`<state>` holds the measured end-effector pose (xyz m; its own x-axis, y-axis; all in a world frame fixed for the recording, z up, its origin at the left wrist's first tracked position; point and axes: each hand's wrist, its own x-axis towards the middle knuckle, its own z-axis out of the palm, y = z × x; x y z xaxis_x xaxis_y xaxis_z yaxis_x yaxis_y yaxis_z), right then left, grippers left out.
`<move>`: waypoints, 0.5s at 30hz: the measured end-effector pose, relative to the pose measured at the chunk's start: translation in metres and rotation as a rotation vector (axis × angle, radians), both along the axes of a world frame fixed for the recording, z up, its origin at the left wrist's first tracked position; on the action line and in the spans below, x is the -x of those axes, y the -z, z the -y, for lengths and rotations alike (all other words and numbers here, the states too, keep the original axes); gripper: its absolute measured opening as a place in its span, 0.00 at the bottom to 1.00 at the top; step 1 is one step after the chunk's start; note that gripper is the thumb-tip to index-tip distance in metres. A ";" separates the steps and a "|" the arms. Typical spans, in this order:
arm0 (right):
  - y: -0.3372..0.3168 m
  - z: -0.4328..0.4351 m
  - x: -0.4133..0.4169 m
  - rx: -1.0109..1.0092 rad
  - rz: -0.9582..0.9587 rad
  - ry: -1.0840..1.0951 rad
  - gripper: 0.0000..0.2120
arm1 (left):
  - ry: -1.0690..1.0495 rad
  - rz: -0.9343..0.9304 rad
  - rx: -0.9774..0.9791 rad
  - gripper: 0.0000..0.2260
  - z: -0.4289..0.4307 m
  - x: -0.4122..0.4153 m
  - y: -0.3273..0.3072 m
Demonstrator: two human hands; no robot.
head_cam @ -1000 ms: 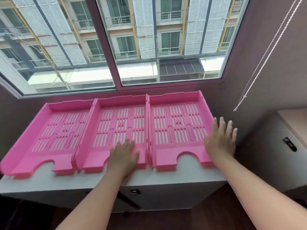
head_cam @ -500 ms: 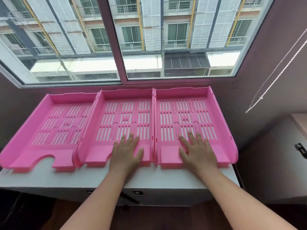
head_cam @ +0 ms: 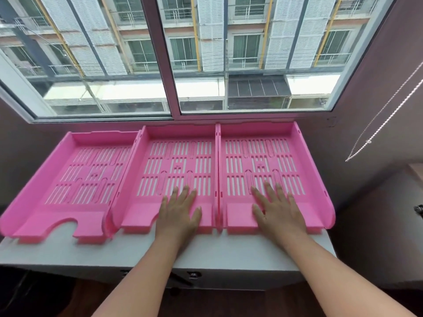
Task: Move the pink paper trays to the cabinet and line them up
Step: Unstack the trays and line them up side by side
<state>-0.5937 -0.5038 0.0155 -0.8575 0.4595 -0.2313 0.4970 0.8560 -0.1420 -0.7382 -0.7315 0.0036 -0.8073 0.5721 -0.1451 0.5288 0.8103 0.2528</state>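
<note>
Three pink paper trays lie side by side on the white cabinet top under the window. The left tray sits slightly askew, its right edge tucked under the middle tray's raised left wall. The middle tray and the right tray touch along one straight seam, backs against the wall. My left hand lies flat, fingers spread, on the front of the middle tray. My right hand lies flat the same way on the front of the right tray. Neither hand grips anything.
A large window rises directly behind the trays. A beaded blind cord hangs at the right. Another white cabinet stands lower to the right, close to the right tray's outer wall. Dark floor lies below the cabinet front.
My right hand moved from the right tray's outer wall onto its floor. The middle and right trays now sit squarer to the wall. My left hand stayed on the middle tray.
</note>
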 end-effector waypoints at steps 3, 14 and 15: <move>-0.011 -0.003 0.004 0.069 0.066 -0.001 0.29 | 0.055 0.048 0.057 0.31 0.001 0.004 -0.011; -0.138 0.019 0.083 0.018 -0.194 0.050 0.31 | 0.030 -0.182 -0.075 0.29 0.042 0.071 -0.121; -0.143 0.028 0.090 0.017 -0.203 0.046 0.31 | 0.019 -0.187 -0.081 0.29 0.050 0.076 -0.125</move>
<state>-0.6834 -0.5318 0.1581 -0.8653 0.4971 -0.0643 0.4956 0.8294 -0.2576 -0.8143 -0.7816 0.1284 -0.8045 0.5915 0.0538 0.5880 0.7804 0.2127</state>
